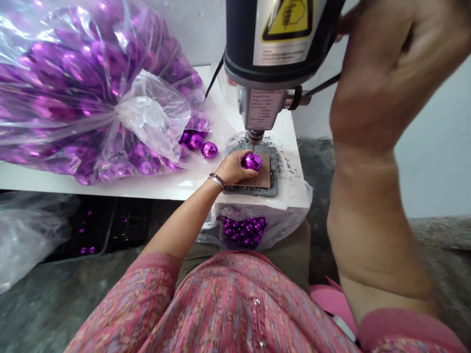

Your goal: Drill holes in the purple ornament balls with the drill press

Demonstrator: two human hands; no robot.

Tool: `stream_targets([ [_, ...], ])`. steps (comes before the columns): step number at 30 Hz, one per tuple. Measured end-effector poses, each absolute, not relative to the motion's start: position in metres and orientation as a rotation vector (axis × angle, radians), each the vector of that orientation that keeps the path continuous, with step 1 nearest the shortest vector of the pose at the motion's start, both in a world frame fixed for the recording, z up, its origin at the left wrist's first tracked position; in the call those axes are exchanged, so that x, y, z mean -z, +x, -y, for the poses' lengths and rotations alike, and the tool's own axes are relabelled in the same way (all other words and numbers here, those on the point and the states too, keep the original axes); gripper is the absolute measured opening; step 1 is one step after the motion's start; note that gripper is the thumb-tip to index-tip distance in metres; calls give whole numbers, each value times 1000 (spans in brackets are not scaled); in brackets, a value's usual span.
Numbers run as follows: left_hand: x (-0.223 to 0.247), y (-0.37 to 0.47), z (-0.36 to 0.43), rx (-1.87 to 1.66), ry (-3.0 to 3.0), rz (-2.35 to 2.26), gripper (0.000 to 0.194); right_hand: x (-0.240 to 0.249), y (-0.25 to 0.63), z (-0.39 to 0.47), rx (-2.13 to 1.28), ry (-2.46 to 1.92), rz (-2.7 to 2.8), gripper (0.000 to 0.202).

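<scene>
A shiny purple ball is held between the thumb and fingers of my left hand, over a brown board on the grey base of a drill press. The drill bit points down at the top of the ball; whether they touch I cannot tell. My right hand is raised large at the upper right beside the drill's body. Its fingers are mostly hidden, and what they hold is out of sight.
A big clear bag of purple balls covers the left of the white table. Loose balls lie near its mouth. Dark shavings surround the base. Below the table's front edge hangs an open bag of purple balls.
</scene>
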State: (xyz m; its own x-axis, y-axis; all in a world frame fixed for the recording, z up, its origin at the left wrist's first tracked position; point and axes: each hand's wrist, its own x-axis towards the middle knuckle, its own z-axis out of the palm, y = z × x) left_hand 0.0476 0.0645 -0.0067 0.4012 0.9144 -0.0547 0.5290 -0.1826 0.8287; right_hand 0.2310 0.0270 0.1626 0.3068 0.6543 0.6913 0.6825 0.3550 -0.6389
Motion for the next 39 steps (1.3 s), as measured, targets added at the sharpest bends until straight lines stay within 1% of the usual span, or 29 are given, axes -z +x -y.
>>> stream_targets([
  [2, 8, 48, -64, -598, 1853, -1235, 62, -140, 230, -8, 199, -1252, 1396, 44],
  [4, 8, 48, -64, -600, 1872, -1234, 58, -118, 233, 3, 278, -1159, 1459, 47],
  [8, 9, 49, -64, -601, 1904, -1243, 53, -87, 241, 3, 410, -1093, 1495, 40],
  [12, 9, 50, -62, -607, 1920, -1237, 50, -76, 242, -2, 482, -1048, 1456, 38],
  [16, 9, 51, -60, -606, 1916, -1281, 56, -69, 241, -2, 467, -1051, 1441, 37],
  [19, 8, 51, -59, -594, 1935, -1298, 58, -64, 239, -4, 478, -1062, 1385, 37],
  [27, 6, 52, -56, -589, 1922, -1315, 50, -39, 227, -8, 516, -1079, 1298, 41],
  [30, 7, 52, -55, -592, 1907, -1315, 54, -51, 227, -11, 501, -1040, 1252, 43],
  [32, 8, 52, -55, -583, 1879, -1322, 60, -77, 230, -18, 469, -1037, 1247, 48],
  [34, 10, 50, -54, -590, 1868, -1315, 67, -110, 236, -27, 360, -1111, 1262, 55],
  [35, 12, 48, -52, -604, 1878, -1298, 69, -125, 238, -31, 312, -1171, 1272, 53],
  [37, 15, 41, -46, -643, 1934, -1237, 74, -149, 242, -39, 218, -1255, 1310, 42],
  [39, 17, 30, -37, -654, 2028, -1141, 81, -160, 241, -42, 142, -1301, 1309, 35],
])
